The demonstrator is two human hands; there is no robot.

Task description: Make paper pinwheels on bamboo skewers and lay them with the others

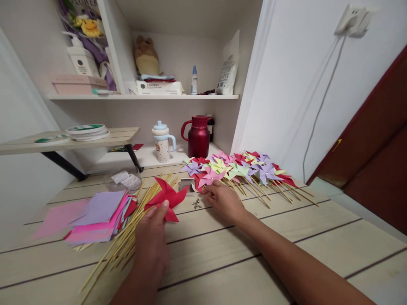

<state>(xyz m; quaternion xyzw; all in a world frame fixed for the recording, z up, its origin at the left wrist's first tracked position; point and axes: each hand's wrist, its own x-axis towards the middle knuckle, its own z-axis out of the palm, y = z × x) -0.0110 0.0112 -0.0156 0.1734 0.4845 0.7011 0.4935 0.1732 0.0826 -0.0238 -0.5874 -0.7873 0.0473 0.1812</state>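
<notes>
A red paper pinwheel is pinched by one blade between the thumb and fingers of my left hand, above a bundle of thin wooden sticks. My right hand has its fingers drawn together just right of a small pile of metal pins; whatever its fingertips hold is hidden or too small to make out. Behind the pins stands a small open box. Finished pinwheels on sticks, in pink, red, purple, yellow and green, lie heaped beyond my right hand.
Stacked coloured paper squares lie left of the sticks, near a clear plastic container. At the back stand a speckled cup and a red jug. A raised wooden stand overhangs the table's left side.
</notes>
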